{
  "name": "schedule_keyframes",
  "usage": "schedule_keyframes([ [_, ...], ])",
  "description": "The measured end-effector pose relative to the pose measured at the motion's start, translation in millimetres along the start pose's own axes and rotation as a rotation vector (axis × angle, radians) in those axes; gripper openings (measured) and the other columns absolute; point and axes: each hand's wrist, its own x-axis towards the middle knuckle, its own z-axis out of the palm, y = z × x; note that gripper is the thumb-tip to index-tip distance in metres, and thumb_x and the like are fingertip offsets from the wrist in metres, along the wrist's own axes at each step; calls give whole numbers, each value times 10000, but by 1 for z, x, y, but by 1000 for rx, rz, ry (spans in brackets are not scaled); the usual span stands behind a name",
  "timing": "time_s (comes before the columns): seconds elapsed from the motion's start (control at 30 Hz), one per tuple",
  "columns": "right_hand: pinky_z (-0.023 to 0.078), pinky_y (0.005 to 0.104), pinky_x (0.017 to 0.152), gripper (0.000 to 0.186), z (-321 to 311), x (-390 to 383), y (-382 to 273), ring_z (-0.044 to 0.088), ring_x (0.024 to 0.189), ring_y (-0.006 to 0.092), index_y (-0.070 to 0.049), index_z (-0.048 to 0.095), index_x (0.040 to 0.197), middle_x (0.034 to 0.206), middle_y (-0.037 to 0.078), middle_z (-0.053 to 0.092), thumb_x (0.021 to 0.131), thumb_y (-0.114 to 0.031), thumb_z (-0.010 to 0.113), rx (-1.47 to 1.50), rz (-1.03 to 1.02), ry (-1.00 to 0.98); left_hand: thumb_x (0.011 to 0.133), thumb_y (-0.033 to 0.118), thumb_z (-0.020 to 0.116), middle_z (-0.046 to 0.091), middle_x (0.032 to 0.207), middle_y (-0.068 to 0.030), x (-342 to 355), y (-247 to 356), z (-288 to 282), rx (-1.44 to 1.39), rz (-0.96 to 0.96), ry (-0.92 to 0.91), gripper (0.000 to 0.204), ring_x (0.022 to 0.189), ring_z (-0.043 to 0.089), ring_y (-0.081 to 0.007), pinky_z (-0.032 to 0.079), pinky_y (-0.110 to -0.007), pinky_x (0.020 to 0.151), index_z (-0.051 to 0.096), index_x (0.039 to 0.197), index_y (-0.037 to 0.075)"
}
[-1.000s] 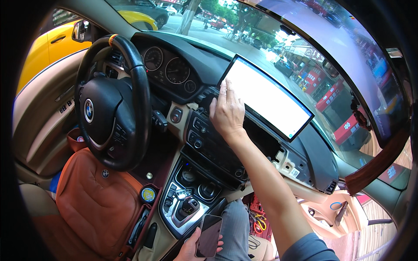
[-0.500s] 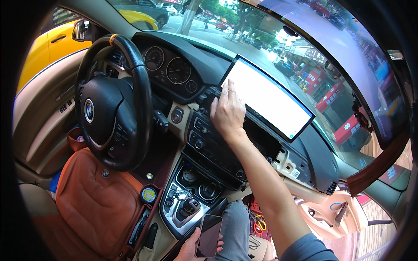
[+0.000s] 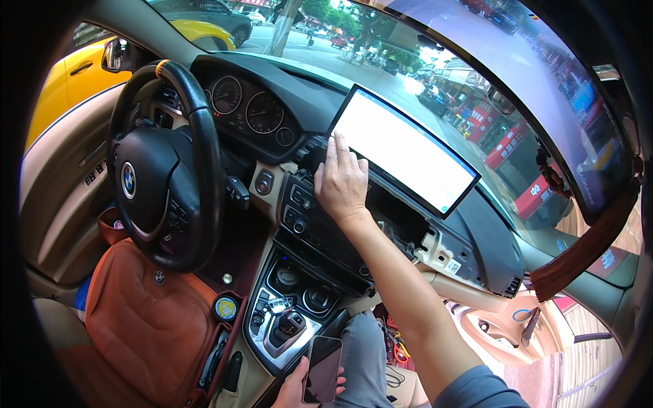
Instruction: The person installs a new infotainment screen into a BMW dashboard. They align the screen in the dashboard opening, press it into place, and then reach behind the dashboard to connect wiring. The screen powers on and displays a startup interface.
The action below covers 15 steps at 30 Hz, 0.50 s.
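My left hand [image 3: 294, 385] clasps the phone [image 3: 322, 370]; my empty right hand [image 3: 343, 180] perhaps touches the lit screen [image 3: 408, 153]; dash opening [image 3: 400, 219] left uncovered.

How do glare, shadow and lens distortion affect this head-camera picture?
Head view: the wide, black-framed rectangular display is washed out almost wholly white; the right hand at its left end shows clearly. Head view: the dark footwell beside the black leather steering wheel sits in shadow. Head view: fisheye bends straight edges.
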Motion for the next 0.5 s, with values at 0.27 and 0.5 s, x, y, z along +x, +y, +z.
schedule_keyframes([
  [0.27, 433, 376, 774, 501, 1, 1, 0, 642, 915, 249, 115, 620, 1285, 1399, 266, 589, 851, -136, 634, 22, -7, 29, 1096, 525, 342, 684, 1198, -199, -3, 1, 7, 6, -6, 48, 666, 1025, 680, -332, 567, -463, 906, 569, 1364, -40],
  [0.5, 449, 388, 817, 586, 2, -2, 0, 662, 1046, 279, 112, 568, 1343, 1452, 264, 539, 825, -145, 663, 31, 29, -30, 1093, 527, 353, 690, 1186, -193, -2, 1, 6, 23, 3, 53, 660, 1008, 685, -323, 572, -456, 893, 572, 1364, -35],
])
